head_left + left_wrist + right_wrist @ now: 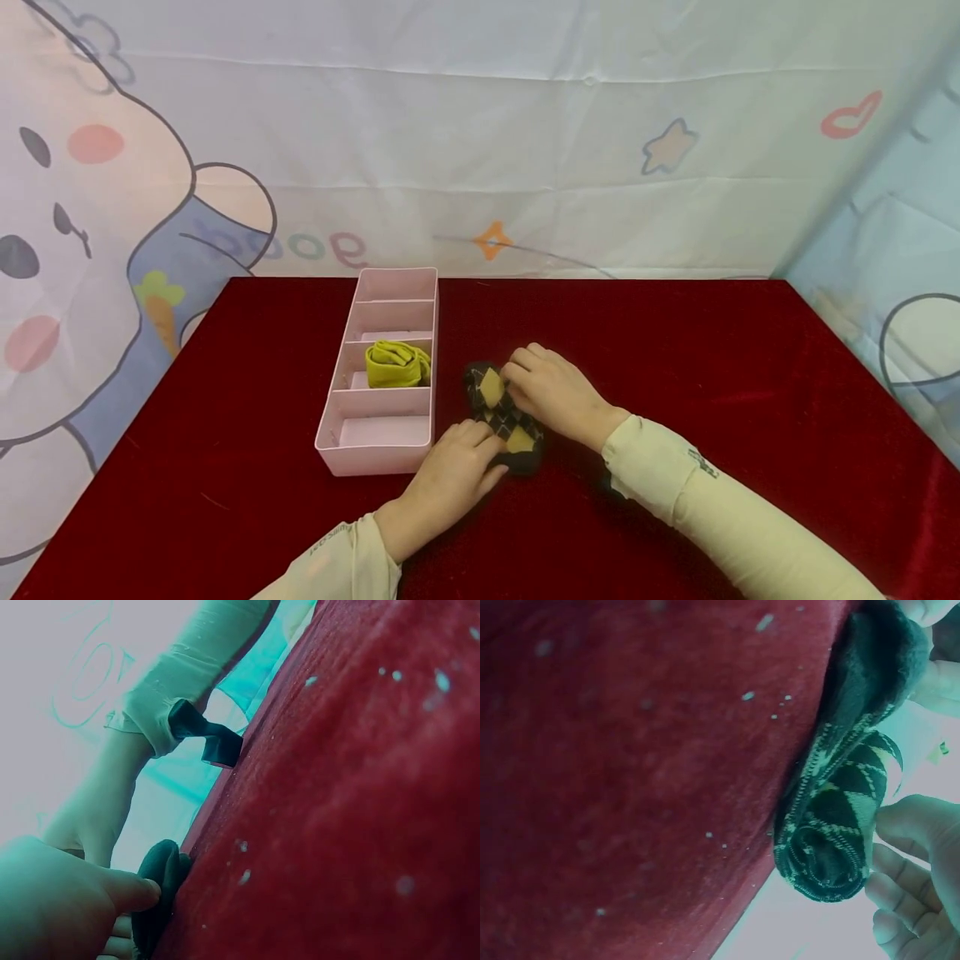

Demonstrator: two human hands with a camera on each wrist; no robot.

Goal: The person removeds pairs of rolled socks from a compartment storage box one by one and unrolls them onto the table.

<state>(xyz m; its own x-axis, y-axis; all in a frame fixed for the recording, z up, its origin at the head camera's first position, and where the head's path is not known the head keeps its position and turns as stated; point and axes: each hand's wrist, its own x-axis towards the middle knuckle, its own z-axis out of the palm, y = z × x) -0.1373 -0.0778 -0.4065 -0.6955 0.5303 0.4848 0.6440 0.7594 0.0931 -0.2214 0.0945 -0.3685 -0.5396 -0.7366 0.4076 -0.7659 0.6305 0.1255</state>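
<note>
A dark argyle sock (522, 439) with yellow diamonds lies on the red cloth, its far end rolled up. In the right wrist view the sock's roll (821, 859) shows as a spiral. My left hand (453, 471) pinches the near dark end; its thumb lies over the fabric in the left wrist view. At the rolled end, my right hand (558, 392) holds the roll between thumb and curled fingers. Left of the sock stands a pink divided box (378, 460), close to my left hand. A rolled yellow-green cloth (393, 367) sits in one of its compartments.
The red cloth (675, 358) covers the table up to its back edge. Behind it hangs a pale printed curtain (465, 125), with another curtain side (900, 275) at the right. The box's long side wall runs just left of the sock.
</note>
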